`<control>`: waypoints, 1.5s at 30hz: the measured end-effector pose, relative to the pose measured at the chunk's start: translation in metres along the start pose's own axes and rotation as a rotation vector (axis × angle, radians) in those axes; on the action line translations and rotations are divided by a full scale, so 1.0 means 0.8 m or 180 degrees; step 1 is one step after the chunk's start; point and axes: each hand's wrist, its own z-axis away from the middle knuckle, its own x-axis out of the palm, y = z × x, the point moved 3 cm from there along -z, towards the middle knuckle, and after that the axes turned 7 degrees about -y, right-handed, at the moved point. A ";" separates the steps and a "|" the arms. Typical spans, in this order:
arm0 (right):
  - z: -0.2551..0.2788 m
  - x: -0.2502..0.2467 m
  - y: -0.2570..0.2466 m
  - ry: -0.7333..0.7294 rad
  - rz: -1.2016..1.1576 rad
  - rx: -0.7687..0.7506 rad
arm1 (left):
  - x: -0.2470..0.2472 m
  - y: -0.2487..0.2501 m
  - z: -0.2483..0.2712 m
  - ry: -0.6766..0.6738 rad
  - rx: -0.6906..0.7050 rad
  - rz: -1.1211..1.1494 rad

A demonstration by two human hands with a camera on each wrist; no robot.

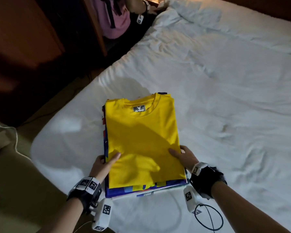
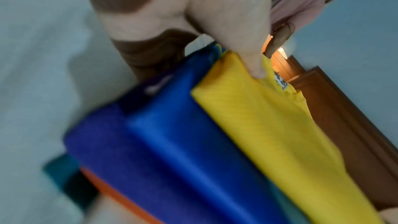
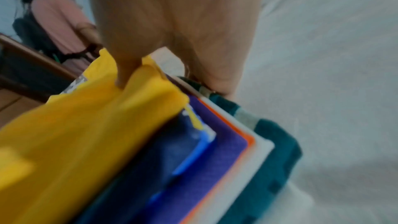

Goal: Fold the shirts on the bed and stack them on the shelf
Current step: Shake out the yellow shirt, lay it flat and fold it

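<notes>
Gripping the stack (image 1: 145, 189) of folded shirts by its near end, I have one hand at each side. My left hand (image 1: 102, 165) lays its thumb on the yellow shirt (image 1: 143, 140) on top, with the fingers curled under the left edge. My right hand (image 1: 183, 157) does the same on the right edge, thumb on top, fingers beneath. The stack sits near the foot of the bed (image 1: 225, 81), towards its left side. Its long axis runs away from me, collar (image 1: 141, 101) at the far end, hem at my wrists. Blue, purple, orange, white and teal layers show under the yellow in the wrist views. A person in pink (image 1: 114, 19) sits by the bed's far corner.
</notes>
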 end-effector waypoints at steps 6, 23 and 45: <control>-0.027 -0.014 -0.032 -0.0528 -0.0029 -0.0460 | -0.008 0.034 -0.014 -0.0322 0.0907 -0.0168; -0.059 -0.021 -0.033 -0.1498 -0.0994 -0.0465 | -0.011 0.050 -0.050 -0.0765 0.1047 -0.0113; -0.059 0.006 -0.072 -0.1721 -0.0444 -0.0369 | -0.010 0.076 -0.055 -0.0963 0.1070 -0.0324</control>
